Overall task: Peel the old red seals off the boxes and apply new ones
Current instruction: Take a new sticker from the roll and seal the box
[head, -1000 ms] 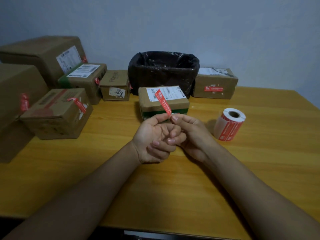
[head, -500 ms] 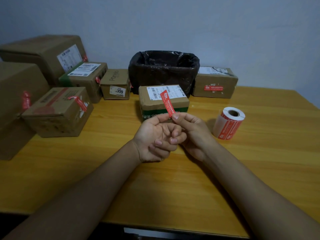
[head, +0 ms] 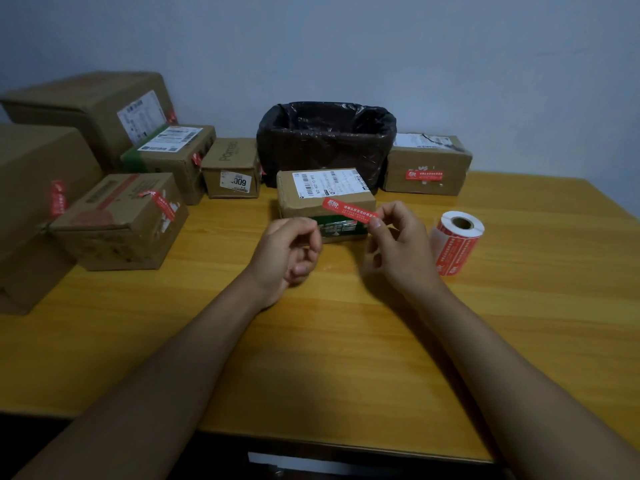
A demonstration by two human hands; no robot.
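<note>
Fresh red sticker pinched in the right hand, hovering in front of the middle box

The right hand (head: 401, 244) has thumb and forefinger clamped on the right end of a red sticker (head: 348, 209), which sticks out toward 9 o'clock, level, over the front edge of the small box (head: 325, 199) at the table's 12 o'clock. The left hand (head: 287, 251) is just beside it at 9 o'clock, fingers loosely curled with nothing in them, not touching the sticker. The sticker roll (head: 455, 242) lies on the wooden table (head: 346, 341) at about 3 o'clock of the right hand. A bin with a black bag (head: 325, 140) sits behind the small box, another box (head: 427, 164) with a red seal is at 1 o'clock, and a bunch of sealed boxes (head: 121, 220) are piled round 9 to 10 o'clock.
</note>
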